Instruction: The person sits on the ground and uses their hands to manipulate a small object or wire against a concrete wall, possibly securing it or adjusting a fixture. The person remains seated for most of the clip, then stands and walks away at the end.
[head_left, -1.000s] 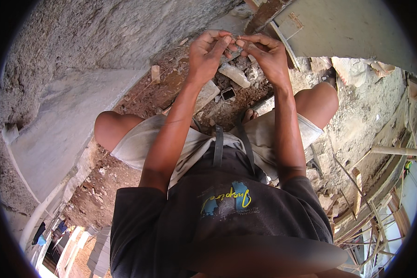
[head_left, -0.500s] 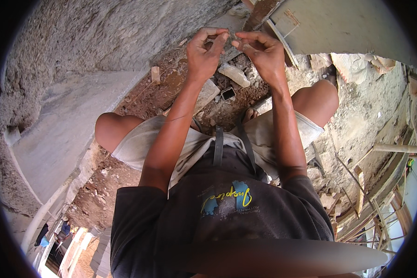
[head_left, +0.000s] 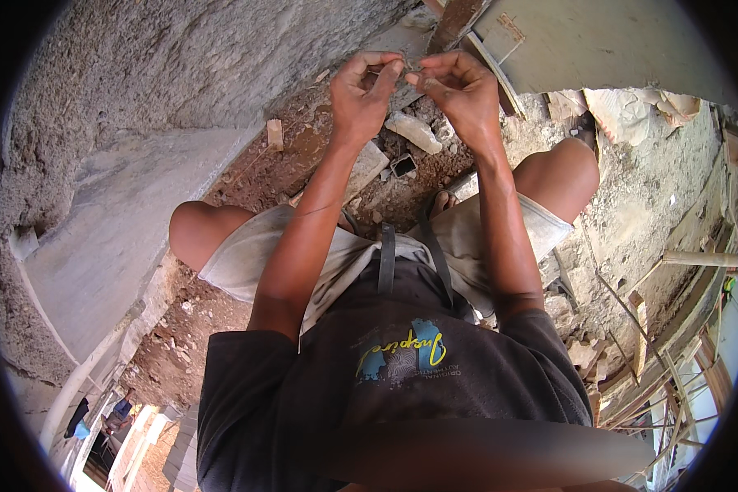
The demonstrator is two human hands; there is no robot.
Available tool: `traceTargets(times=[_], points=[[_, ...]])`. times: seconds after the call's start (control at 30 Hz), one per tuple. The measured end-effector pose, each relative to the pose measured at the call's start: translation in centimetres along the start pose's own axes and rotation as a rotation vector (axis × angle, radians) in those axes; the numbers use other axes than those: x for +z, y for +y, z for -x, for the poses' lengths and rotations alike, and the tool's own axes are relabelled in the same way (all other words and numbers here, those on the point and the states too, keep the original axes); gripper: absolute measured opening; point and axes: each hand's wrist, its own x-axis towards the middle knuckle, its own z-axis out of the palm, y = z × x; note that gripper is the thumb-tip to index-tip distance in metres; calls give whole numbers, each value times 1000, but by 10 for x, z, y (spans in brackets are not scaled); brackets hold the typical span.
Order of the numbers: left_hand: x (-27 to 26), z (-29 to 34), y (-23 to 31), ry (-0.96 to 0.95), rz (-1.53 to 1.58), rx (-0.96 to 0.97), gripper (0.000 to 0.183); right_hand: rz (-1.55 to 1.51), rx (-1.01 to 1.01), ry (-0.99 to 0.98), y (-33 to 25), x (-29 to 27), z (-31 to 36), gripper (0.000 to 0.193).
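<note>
Both my arms reach up to the far middle, with the fingertips nearly meeting. My left hand (head_left: 362, 94) is closed in a pinch of thumb and forefinger. Facing it, my right hand (head_left: 465, 92) pinches in the same way. Between the two sets of fingertips shows a small, thin, wire-like bit (head_left: 411, 64), too fine to name surely. Below the hands lie a pale broken stone (head_left: 414, 132) and a square hollow tube end (head_left: 403, 166). Just beyond them stands a rusty brown beam (head_left: 457, 25).
A rough grey wall (head_left: 180, 66) rises at the left, above a smooth slab (head_left: 123, 221). A flat grey panel (head_left: 590, 49) is at the far right. Wood scraps (head_left: 275, 134) and rubble cover the ground. Sticks and poles (head_left: 672, 369) lean at the right, near a crumbling surface (head_left: 631, 197).
My right hand has shifted slightly left, nearer to my left hand. Both hands keep their pinch, and the left has barely moved.
</note>
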Motion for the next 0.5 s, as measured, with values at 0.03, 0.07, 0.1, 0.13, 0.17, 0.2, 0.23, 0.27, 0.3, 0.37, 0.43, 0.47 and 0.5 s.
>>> traceTargets(times=[0.03,0.07,0.1,0.13,0.17,0.2,0.23,0.27,0.3,0.37,0.43,0.47,0.5], points=[[0,0,0,-2,-4,18,17,3,-7,-3,1,0,0,26],[0,0,0,-10,-10,12,17,6,-14,-6,1,0,-1,26],[0,0,-1,-16,-15,13,18,18,-19,-8,2,0,-1,27],[0,0,-1,-22,-20,15,18,-5,-38,-1,2,1,-1,28],[-1,0,-2,-23,-21,18,18,-19,-55,8,2,1,-2,29],[-1,0,-3,-24,-22,20,18,-34,-71,17,2,1,-2,31],[-1,0,-3,-25,-28,19,19,-42,-74,21,2,1,-1,31],[-1,0,-4,-26,-24,17,19,-50,-77,25,2,1,-1,31],[-2,1,-4,-27,-26,12,19,-53,-90,25,2,1,-1,30],[-3,1,-4,-26,-18,9,19,-26,-63,19,2,0,-1,29],[-3,1,-4,-21,-1,16,19,-20,-68,14,3,0,-1,28],[-3,2,-3,-22,-7,21,19,-29,-83,14,4,1,-1,28],[-2,2,-3,-22,-13,27,19,-25,-89,19,4,2,-2,29]])
